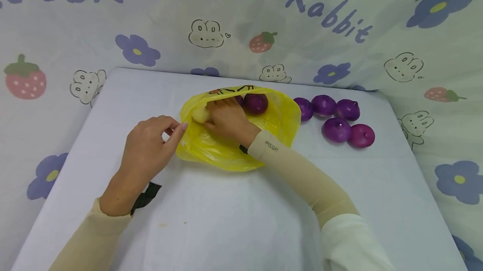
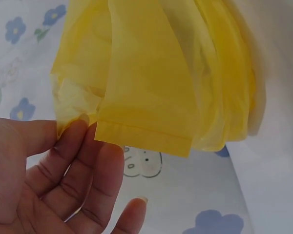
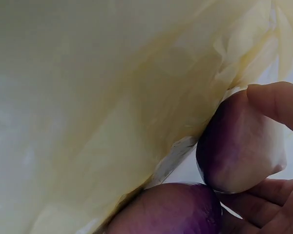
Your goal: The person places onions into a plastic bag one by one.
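Observation:
A yellow plastic bag (image 1: 222, 153) lies on the table, its mouth facing me. My left hand (image 1: 149, 143) pinches the bag's left edge between thumb and fingertips; the left wrist view shows the thin plastic (image 2: 146, 92) hanging at the fingers (image 2: 107, 165). My right hand (image 1: 228, 120) reaches inside the bag and grips an onion (image 3: 244, 146), purple on one side and pale on the other. Its pale end shows beside the thumb in the head view. Another onion (image 3: 166, 209) sits next to it, and a purple onion (image 1: 255, 104) lies farther right in the bag.
Several purple onions (image 1: 337, 130) lie grouped right of the bag, the nearest partly hidden by its edge. A white cloth covers the table (image 1: 211, 237). A printed curtain (image 1: 234, 6) hangs behind. A dark strap end (image 1: 147, 195) sticks out at my left wrist.

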Action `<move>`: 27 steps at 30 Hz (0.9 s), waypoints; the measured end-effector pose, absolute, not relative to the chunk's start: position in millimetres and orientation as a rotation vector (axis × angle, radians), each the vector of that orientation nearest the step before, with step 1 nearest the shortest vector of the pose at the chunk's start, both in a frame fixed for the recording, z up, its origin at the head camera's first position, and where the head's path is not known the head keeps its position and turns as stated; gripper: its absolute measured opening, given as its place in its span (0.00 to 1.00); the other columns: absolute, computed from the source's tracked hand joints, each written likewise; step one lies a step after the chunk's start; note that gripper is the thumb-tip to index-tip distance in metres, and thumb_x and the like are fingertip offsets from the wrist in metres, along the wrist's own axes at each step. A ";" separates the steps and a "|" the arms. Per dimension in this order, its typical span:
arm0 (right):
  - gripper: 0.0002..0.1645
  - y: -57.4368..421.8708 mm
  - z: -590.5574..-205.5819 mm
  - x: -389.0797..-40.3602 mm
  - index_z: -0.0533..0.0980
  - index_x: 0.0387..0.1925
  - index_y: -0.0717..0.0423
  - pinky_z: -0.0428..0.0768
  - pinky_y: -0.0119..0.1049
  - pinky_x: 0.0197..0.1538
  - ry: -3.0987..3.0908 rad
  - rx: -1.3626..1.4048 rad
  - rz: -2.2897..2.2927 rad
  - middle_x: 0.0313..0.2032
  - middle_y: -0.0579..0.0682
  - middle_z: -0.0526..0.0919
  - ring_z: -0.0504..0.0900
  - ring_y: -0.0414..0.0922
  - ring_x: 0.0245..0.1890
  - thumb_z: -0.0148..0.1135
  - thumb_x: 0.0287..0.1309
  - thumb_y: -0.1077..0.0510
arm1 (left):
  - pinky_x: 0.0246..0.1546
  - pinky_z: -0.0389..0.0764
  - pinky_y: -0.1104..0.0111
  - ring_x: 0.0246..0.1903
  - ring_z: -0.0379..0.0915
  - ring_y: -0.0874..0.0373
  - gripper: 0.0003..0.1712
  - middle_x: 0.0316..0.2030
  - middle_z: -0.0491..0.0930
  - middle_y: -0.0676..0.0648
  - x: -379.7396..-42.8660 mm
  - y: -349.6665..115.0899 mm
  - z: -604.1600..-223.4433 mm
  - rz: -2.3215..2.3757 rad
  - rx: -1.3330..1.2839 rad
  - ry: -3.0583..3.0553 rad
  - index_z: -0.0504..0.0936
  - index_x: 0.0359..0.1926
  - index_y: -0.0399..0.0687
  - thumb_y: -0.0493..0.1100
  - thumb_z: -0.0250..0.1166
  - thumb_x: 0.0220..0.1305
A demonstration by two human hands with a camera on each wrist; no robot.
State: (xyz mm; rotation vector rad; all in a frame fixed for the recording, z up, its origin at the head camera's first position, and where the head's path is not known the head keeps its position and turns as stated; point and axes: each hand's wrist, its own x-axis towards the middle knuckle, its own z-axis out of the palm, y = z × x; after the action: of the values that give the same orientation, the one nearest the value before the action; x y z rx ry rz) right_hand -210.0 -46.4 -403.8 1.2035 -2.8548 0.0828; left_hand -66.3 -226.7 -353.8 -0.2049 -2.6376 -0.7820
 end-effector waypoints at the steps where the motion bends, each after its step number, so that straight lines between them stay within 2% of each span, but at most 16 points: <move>1: 0.27 -46.6 -405.1 -210.1 0.77 0.55 0.53 0.67 0.47 0.70 -2.852 1.198 0.085 0.52 0.49 0.82 0.78 0.50 0.58 0.61 0.70 0.36 | 0.29 0.72 0.56 0.25 0.73 0.51 0.10 0.29 0.84 0.47 -66.3 -226.8 -354.0 -0.782 -0.205 -2.637 0.88 0.35 0.41 0.43 0.70 0.71; 4: 0.25 -47.4 -408.8 -210.2 0.77 0.53 0.52 0.67 0.47 0.70 -2.839 1.179 0.088 0.50 0.49 0.82 0.78 0.50 0.57 0.59 0.72 0.37 | 0.29 0.72 0.56 0.25 0.73 0.51 0.10 0.29 0.84 0.47 -66.7 -226.9 -354.3 -0.783 -0.205 -2.634 0.88 0.35 0.41 0.43 0.70 0.71; 10: 0.27 -49.2 -411.5 -208.7 0.75 0.57 0.54 0.64 0.49 0.72 -2.830 1.135 0.064 0.59 0.54 0.80 0.75 0.53 0.63 0.56 0.74 0.37 | 0.29 0.71 0.56 0.24 0.72 0.51 0.10 0.28 0.84 0.47 -67.4 -227.0 -354.6 -0.783 -0.211 -2.619 0.87 0.34 0.41 0.43 0.70 0.71; 17: 0.26 -49.8 -411.9 -206.2 0.72 0.63 0.52 0.59 0.48 0.76 -2.857 1.108 0.109 0.65 0.55 0.76 0.71 0.53 0.68 0.59 0.73 0.41 | 0.29 0.71 0.55 0.24 0.72 0.51 0.10 0.29 0.84 0.46 -67.5 -230.0 -354.8 -0.788 -0.181 -2.624 0.88 0.36 0.40 0.43 0.70 0.71; 27: 0.26 -46.7 -405.3 -196.8 0.72 0.60 0.57 0.55 0.44 0.78 -2.819 1.162 0.208 0.62 0.58 0.77 0.72 0.53 0.66 0.62 0.71 0.45 | 0.30 0.71 0.57 0.24 0.71 0.51 0.11 0.28 0.84 0.45 -67.8 -229.8 -354.9 -0.775 -0.182 -2.634 0.87 0.35 0.39 0.43 0.70 0.72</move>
State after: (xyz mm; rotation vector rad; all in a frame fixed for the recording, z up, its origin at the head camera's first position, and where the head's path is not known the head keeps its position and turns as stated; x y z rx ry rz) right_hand -196.8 -46.7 -405.3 1.1624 -2.8194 0.2080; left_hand -67.8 -229.8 -354.9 -0.1824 -2.6335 -0.7754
